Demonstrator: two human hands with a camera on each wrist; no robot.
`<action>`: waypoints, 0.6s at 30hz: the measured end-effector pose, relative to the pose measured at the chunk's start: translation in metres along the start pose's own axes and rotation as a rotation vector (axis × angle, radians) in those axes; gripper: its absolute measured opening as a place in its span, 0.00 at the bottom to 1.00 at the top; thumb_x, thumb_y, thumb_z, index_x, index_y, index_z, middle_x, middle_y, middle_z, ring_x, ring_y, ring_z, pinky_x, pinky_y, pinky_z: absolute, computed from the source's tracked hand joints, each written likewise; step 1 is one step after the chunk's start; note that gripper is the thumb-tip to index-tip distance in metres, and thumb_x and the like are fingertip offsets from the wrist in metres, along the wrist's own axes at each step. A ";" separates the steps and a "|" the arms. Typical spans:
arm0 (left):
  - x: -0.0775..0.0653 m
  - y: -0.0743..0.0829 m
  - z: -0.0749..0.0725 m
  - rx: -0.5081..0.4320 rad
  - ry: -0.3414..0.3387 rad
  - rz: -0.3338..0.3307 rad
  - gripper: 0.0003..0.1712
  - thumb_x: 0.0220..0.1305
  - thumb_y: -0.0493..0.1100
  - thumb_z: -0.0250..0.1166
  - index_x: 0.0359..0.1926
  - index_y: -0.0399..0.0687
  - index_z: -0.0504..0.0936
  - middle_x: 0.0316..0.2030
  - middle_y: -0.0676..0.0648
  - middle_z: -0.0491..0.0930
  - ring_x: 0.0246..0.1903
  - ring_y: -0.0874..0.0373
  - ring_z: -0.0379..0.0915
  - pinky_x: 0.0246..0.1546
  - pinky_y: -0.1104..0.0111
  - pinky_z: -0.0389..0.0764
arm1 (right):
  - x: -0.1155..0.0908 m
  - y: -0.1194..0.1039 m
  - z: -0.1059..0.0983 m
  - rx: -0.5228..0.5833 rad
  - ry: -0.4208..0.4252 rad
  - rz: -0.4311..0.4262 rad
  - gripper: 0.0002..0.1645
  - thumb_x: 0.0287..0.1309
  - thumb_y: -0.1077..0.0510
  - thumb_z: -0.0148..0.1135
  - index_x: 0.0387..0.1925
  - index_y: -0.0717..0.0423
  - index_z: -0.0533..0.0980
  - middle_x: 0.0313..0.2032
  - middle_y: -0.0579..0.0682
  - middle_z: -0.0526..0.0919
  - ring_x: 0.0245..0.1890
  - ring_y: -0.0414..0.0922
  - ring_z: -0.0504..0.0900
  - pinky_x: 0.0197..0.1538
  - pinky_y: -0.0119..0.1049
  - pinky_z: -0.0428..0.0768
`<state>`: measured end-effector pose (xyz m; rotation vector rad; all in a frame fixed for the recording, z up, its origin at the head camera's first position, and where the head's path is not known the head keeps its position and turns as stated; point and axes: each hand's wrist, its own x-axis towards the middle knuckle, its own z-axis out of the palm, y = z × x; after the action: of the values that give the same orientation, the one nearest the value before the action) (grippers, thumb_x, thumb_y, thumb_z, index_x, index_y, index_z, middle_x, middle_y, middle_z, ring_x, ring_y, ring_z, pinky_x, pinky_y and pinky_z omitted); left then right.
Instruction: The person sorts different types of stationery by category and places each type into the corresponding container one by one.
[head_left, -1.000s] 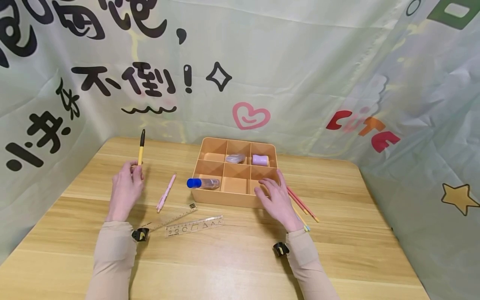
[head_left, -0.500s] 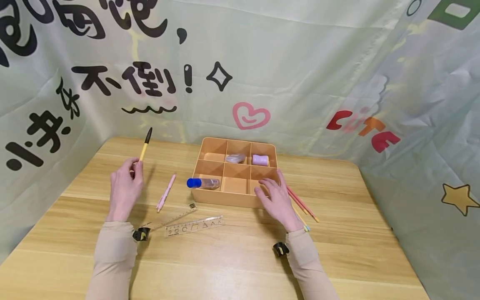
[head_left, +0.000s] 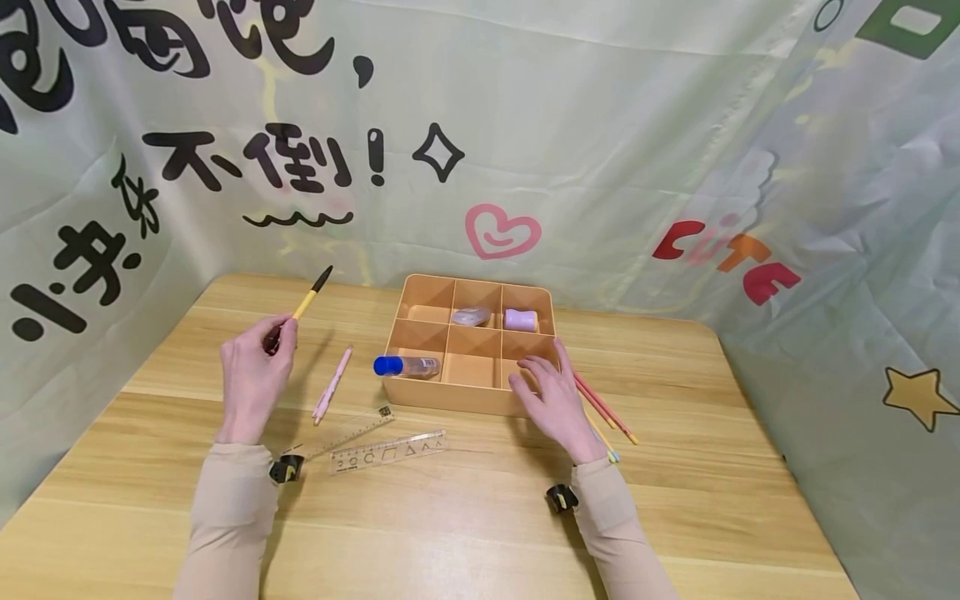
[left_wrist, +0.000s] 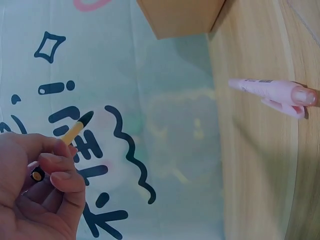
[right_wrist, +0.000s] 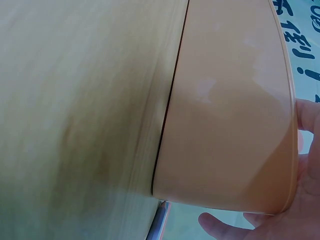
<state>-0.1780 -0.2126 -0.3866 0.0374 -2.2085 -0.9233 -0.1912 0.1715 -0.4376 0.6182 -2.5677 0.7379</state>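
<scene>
My left hand [head_left: 257, 371] pinches a yellow pen [head_left: 305, 303] with a black end, raised above the left of the table. In the left wrist view the pen [left_wrist: 74, 133] sticks out past the fingers and its black rear end shows in the palm. My right hand [head_left: 557, 406] rests with relaxed fingers over the front right corner of an orange divided storage box [head_left: 450, 397]. A glue stick [head_left: 408, 367] with a blue cap lies across the box's front left compartment. A clear purplish item [head_left: 471, 317] and a purple spool-shaped item [head_left: 520, 321] sit in back compartments.
A pink pen [head_left: 332, 386] lies between the left hand and the box. Two clear rulers [head_left: 390, 452] lie in front of it, one partly behind the left wrist. Several pencils [head_left: 611, 408] lie right of the box, partly covered by the right hand. A printed curtain [head_left: 600, 167] hangs behind the table.
The left hand has turned, tilting the yellow pen from nearly upright over to the right, and has shifted slightly right. The right hand and the box stay in place.
</scene>
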 end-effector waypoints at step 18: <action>-0.001 0.011 0.003 -0.096 0.057 0.063 0.12 0.62 0.40 0.65 0.37 0.32 0.87 0.24 0.41 0.85 0.20 0.86 0.66 0.21 0.94 0.66 | 0.000 0.001 0.001 -0.006 -0.006 0.000 0.23 0.65 0.52 0.56 0.45 0.71 0.79 0.48 0.64 0.82 0.68 0.63 0.53 0.71 0.58 0.45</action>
<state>-0.1766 -0.2024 -0.3813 -0.0500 -2.0985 -0.9799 -0.1921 0.1722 -0.4386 0.6197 -2.5746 0.7291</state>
